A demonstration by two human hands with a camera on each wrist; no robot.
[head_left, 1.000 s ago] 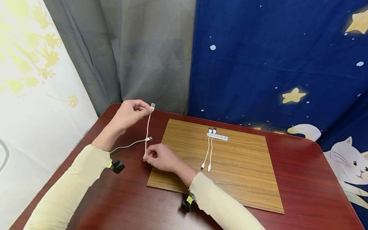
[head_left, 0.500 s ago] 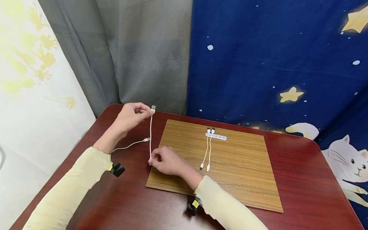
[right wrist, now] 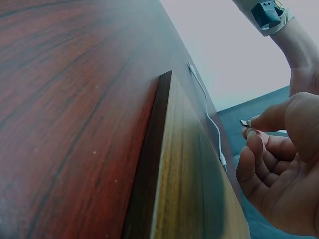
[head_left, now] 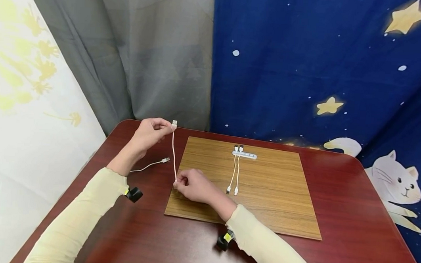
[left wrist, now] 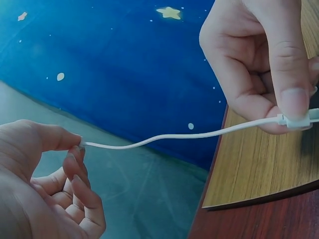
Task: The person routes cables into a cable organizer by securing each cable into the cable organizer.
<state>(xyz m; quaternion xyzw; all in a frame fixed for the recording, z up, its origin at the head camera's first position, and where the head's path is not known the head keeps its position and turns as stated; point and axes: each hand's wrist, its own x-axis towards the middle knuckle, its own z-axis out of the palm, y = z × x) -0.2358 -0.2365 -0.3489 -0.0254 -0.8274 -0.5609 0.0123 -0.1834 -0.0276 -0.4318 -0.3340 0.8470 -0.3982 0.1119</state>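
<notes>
A short white USB cable is held up between my two hands, left of the wooden board. With thumb and fingertip, my left hand pinches its upper end, where a metal USB plug sticks out. My right hand pinches the lower end, over the board's left edge. The left wrist view shows the cable slightly wavy between the left hand and the right hand. In the right wrist view, a small plug tip pokes from the fingers of the right hand.
A second white cable lies on the red-brown table, partly behind the left forearm. On the wooden board, a pale clip strip holds two white cables, a left one and a right one, side by side.
My right hand has moved right and a little down with the cable's lower end, so the cable slants now. The left hand keeps its pinch. The head view has shifted slightly.
</notes>
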